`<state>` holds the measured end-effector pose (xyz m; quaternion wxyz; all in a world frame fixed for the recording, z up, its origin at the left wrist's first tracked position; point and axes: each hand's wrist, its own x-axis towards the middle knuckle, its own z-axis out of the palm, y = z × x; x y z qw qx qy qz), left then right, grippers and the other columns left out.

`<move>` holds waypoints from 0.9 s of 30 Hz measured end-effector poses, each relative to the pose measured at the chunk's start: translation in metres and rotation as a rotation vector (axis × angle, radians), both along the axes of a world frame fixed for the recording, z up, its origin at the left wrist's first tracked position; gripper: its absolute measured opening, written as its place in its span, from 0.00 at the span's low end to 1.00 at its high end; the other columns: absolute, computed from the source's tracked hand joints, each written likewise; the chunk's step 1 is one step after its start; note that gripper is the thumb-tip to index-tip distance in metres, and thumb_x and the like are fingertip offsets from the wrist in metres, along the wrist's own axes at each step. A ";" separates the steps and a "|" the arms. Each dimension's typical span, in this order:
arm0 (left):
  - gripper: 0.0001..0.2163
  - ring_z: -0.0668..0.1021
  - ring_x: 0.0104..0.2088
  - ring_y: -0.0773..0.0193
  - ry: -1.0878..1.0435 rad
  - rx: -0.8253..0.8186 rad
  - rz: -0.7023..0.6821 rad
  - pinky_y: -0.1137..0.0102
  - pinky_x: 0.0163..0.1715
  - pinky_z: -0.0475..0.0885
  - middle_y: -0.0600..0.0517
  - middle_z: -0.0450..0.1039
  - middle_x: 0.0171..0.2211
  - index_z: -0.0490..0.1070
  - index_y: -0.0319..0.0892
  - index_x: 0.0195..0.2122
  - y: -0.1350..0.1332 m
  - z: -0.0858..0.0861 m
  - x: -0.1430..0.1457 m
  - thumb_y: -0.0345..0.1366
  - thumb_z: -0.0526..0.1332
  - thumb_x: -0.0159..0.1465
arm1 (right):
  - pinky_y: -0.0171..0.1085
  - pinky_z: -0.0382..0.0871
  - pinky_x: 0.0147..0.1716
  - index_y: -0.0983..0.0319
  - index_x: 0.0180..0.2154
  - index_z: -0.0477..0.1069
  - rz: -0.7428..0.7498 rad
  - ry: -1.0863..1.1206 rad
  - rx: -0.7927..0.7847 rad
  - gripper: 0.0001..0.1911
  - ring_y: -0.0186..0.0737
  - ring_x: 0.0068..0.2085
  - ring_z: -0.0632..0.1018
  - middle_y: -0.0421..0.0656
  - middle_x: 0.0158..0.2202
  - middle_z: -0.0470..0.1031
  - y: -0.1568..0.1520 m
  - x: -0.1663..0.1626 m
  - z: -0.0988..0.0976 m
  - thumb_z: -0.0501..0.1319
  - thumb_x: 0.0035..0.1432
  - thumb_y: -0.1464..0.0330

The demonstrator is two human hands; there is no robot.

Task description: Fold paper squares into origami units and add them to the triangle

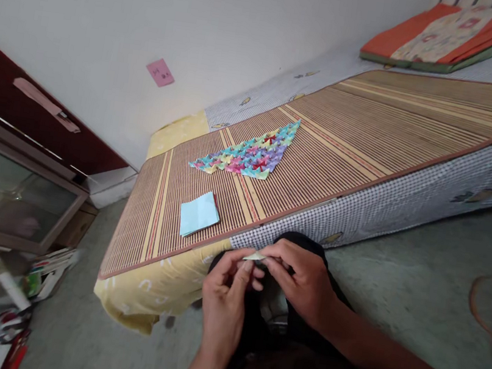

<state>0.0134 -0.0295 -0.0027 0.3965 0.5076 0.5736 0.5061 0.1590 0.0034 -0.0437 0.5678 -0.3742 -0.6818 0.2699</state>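
Observation:
Between my fingertips, above my lap, is a small pale green piece of folded paper (254, 257). My left hand (228, 290) pinches it from the left with thumb and fingers. From the other side, my right hand (301, 276) grips its right end, partly hiding it. Ahead on the striped mat lies a stack of light blue paper squares (199, 214). Farther back, many small folded paper pieces (250, 153) in blue, purple, pink and yellow lie together in a roughly triangular patch.
The bed's striped mat (327, 135) reaches its near edge just beyond my knees. Folded orange bedding (407, 33) lies at the far right. A pink note (160, 72) is on the wall. At left stands a glass-fronted cabinet (0, 185), with clutter below it.

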 end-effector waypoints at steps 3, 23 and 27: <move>0.09 0.81 0.32 0.62 -0.088 -0.008 -0.010 0.69 0.37 0.76 0.50 0.81 0.31 0.81 0.42 0.39 -0.002 0.000 0.000 0.41 0.67 0.65 | 0.34 0.72 0.34 0.58 0.40 0.75 0.023 0.037 0.065 0.09 0.37 0.33 0.78 0.40 0.32 0.77 -0.001 0.001 -0.001 0.58 0.67 0.76; 0.07 0.80 0.37 0.63 -0.080 0.069 0.068 0.70 0.41 0.74 0.51 0.81 0.34 0.81 0.42 0.33 -0.001 -0.007 -0.002 0.40 0.70 0.62 | 0.35 0.70 0.36 0.59 0.32 0.73 0.106 0.256 -0.109 0.07 0.36 0.34 0.77 0.39 0.32 0.75 -0.004 -0.005 0.004 0.65 0.64 0.74; 0.05 0.80 0.39 0.63 -0.157 0.062 0.062 0.70 0.44 0.73 0.51 0.80 0.35 0.80 0.42 0.33 0.001 -0.013 -0.004 0.38 0.71 0.61 | 0.35 0.70 0.33 0.59 0.29 0.72 0.156 0.364 -0.249 0.08 0.37 0.33 0.76 0.38 0.31 0.74 -0.002 -0.007 0.003 0.67 0.61 0.72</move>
